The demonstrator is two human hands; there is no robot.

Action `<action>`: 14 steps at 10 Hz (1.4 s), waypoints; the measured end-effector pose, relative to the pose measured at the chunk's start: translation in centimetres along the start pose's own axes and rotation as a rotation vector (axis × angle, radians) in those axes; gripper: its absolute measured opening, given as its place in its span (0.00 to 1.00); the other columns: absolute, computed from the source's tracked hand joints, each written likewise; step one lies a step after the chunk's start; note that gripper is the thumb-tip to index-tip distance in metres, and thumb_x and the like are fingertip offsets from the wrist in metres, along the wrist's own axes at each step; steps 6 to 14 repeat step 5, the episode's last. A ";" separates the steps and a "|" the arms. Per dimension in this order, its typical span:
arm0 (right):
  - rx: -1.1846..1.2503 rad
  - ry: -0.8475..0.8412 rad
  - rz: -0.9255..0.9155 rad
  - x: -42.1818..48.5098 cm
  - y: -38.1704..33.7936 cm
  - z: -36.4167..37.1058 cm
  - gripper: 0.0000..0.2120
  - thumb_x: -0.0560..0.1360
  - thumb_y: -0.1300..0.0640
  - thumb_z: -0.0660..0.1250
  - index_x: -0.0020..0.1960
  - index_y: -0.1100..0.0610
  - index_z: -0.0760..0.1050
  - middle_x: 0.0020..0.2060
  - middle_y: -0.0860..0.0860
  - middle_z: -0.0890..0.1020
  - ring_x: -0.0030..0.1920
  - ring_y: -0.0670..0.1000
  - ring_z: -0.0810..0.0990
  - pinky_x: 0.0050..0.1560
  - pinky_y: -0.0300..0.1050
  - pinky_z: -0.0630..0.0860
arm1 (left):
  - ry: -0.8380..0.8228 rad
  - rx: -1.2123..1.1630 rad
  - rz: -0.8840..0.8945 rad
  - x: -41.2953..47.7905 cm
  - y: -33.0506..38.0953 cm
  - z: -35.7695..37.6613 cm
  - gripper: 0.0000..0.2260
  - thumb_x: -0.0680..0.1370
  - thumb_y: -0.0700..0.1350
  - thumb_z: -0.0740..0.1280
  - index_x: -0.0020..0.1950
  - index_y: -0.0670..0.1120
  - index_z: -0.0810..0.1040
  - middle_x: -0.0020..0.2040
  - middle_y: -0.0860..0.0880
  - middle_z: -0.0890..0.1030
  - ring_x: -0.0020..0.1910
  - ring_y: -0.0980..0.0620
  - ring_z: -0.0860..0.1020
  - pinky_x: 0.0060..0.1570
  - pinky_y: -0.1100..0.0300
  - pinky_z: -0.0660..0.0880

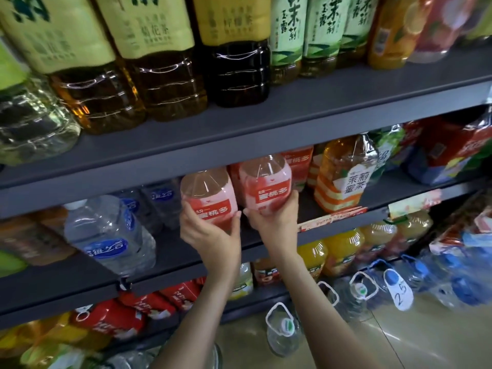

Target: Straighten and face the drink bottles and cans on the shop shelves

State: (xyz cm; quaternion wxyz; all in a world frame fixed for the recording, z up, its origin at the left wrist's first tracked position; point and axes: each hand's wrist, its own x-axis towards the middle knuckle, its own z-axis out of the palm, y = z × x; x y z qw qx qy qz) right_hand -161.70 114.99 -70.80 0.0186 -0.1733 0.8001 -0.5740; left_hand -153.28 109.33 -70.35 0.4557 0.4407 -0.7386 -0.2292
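Fingers and thumb curl round each pink peach bottle's lower body: left hand (pixel 210 231) holds the left bottle (pixel 206 193), right hand (pixel 275 218) the right bottle (pixel 266 185), both leaning near the front of the middle shelf (pixel 170 249). Their bases are hidden. Drawn forward, one could slip off the edge; tipped back, a neck might strike the upper shelf (pixel 239 147) or nudge the honey tea bottle (pixel 343 177).

two pink peach-drink bottles (pixel 209 198) (pixel 265 186) stand upright side by side on the middle shelf, red labels forward.
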 end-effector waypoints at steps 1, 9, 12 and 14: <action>0.043 -0.070 0.030 -1.0 -0.4 0.1 0.46 0.64 0.52 0.78 0.72 0.59 0.55 0.64 0.54 0.68 0.66 0.54 0.67 0.64 0.50 0.70 | -0.017 0.006 0.007 0.1 0.1 -0.5 0.48 0.67 0.50 0.77 0.75 0.47 0.48 0.69 0.34 0.60 0.64 0.36 0.63 0.60 0.43 0.70; -0.146 -0.063 0.018 -6.6 -4.5 -0.9 0.37 0.73 0.57 0.71 0.73 0.66 0.54 0.66 0.63 0.66 0.66 0.62 0.64 0.64 0.53 0.67 | -0.350 0.243 -0.039 -0.4 0.2 -7.3 0.41 0.69 0.40 0.72 0.75 0.41 0.53 0.68 0.35 0.64 0.65 0.36 0.67 0.60 0.44 0.70; -0.146 -0.063 0.018 -6.6 -4.5 -0.9 0.37 0.73 0.57 0.71 0.73 0.66 0.54 0.66 0.63 0.66 0.66 0.62 0.64 0.64 0.53 0.67 | -0.350 0.243 -0.039 -0.4 0.2 -7.3 0.41 0.69 0.40 0.72 0.75 0.41 0.53 0.68 0.35 0.64 0.65 0.36 0.67 0.60 0.44 0.70; -0.146 -0.063 0.018 -6.6 -4.5 -0.9 0.37 0.73 0.57 0.71 0.73 0.66 0.54 0.66 0.63 0.66 0.66 0.62 0.64 0.64 0.53 0.67 | -0.350 0.243 -0.039 -0.4 0.2 -7.3 0.41 0.69 0.40 0.72 0.75 0.41 0.53 0.68 0.35 0.64 0.65 0.36 0.67 0.60 0.44 0.70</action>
